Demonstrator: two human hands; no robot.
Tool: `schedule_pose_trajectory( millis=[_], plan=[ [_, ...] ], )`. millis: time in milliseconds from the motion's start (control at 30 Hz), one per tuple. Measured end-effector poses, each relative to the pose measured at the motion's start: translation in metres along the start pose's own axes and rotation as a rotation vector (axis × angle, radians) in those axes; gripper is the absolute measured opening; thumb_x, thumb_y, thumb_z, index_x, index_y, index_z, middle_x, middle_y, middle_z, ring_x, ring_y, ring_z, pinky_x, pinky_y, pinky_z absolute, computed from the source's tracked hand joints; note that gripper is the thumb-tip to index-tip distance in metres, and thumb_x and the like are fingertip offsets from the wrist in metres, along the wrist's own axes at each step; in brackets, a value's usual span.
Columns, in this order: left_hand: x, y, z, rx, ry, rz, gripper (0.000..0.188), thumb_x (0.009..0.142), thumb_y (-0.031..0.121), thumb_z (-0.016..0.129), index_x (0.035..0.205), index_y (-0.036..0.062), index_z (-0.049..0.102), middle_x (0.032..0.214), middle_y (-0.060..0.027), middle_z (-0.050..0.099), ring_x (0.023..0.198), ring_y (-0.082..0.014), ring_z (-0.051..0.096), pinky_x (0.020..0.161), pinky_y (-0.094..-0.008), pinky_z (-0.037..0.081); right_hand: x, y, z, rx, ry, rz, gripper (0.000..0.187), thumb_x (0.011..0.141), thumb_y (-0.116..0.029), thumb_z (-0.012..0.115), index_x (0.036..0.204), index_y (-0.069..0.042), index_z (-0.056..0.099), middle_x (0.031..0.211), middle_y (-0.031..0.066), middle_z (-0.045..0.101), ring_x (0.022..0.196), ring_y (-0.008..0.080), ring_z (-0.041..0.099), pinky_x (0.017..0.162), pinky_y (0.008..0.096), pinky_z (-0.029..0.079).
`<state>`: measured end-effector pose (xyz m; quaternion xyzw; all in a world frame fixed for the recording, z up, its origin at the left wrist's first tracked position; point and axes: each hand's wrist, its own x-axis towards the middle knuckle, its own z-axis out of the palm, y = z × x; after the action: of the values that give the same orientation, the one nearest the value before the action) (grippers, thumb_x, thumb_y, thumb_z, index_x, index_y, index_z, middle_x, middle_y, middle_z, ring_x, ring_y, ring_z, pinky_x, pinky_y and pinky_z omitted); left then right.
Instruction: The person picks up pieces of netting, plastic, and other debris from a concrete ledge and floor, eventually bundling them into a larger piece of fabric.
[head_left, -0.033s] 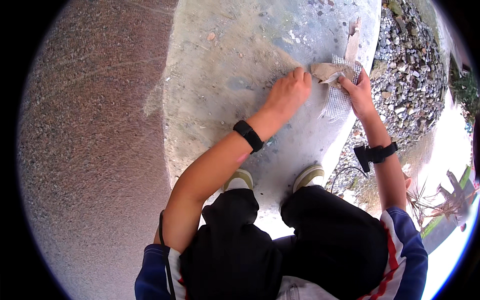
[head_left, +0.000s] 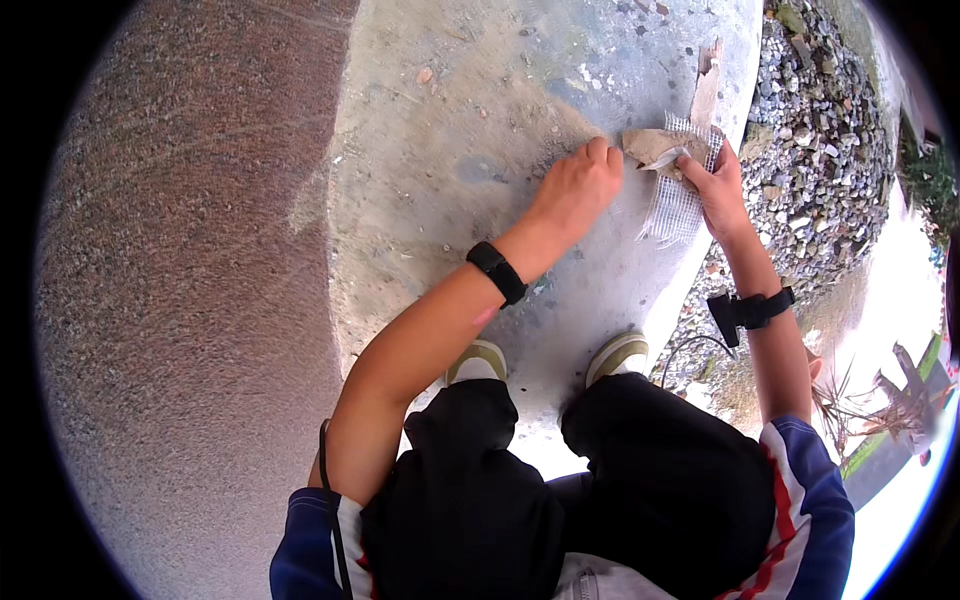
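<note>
My right hand [head_left: 718, 190] grips a bundle of scraps, its thumb pressed on top. In the bundle are a piece of coarse white mesh [head_left: 672, 212] with frayed ends, a torn brown cardboard-like piece [head_left: 650, 146] and a small crumpled whitish scrap. A long, narrow brown strip [head_left: 706, 88] sticks out beyond the mesh; whether it is held or lies on the concrete, I cannot tell. Just left of the bundle is my left hand [head_left: 582, 182], fingers curled and pinched together, low over the concrete. What those fingertips hold, if anything, is hidden.
Beneath both hands runs a pale, dusty concrete strip [head_left: 470, 130] with scattered crumbs. Rough brown paving [head_left: 200, 250] borders it on the left, loose gravel [head_left: 815, 130] on the right. My shoes [head_left: 617, 357] stand on the concrete. A dry, spiky plant [head_left: 850, 400] is at lower right.
</note>
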<state>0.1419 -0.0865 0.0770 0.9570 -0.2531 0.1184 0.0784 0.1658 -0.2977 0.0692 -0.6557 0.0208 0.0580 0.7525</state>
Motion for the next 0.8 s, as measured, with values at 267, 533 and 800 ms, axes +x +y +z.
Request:
schedule_pose_trajectory(
  millis=[267,533,800],
  plan=[
    [-0.043,-0.001,-0.12,-0.852,0.108,-0.449,0.013,0.082,0.004,0.065,0.093,-0.001,0.06,0.078,-0.0095,0.064,0.067,-0.0133,0.062,0.058,-0.0255,0.048,-0.065,-0.075,0.049,-0.007,-0.047,0.021,0.047,0.082,0.003,0.061,0.125,0.002,0.042,0.107,0.0097,0.061,0.093,0.014,0.061,0.08,0.0271,0.051],
    [-0.13,0.121,-0.475,-1.107,0.138,-0.628,0.013,0.083,0.004,0.067,0.093,-0.0027,0.063,0.077,-0.0062,0.067,0.067,-0.0094,0.063,0.06,-0.023,0.051,-0.281,-0.373,0.159,-0.018,-0.515,0.044,0.046,0.083,0.004,0.059,0.125,0.002,0.041,0.106,0.0072,0.058,0.096,0.0115,0.055,0.083,0.0267,0.047],
    [-0.276,0.295,-0.864,-0.747,0.257,-0.759,0.013,0.074,0.007,0.071,0.086,0.0049,0.07,0.08,-0.0085,0.068,0.072,-0.0213,0.065,0.066,-0.0311,0.05,-0.581,-0.671,0.247,-0.011,-0.565,0.172,0.045,0.085,0.003,0.059,0.125,-0.001,0.041,0.108,0.0069,0.057,0.095,0.0135,0.057,0.081,0.0281,0.05]
  ],
)
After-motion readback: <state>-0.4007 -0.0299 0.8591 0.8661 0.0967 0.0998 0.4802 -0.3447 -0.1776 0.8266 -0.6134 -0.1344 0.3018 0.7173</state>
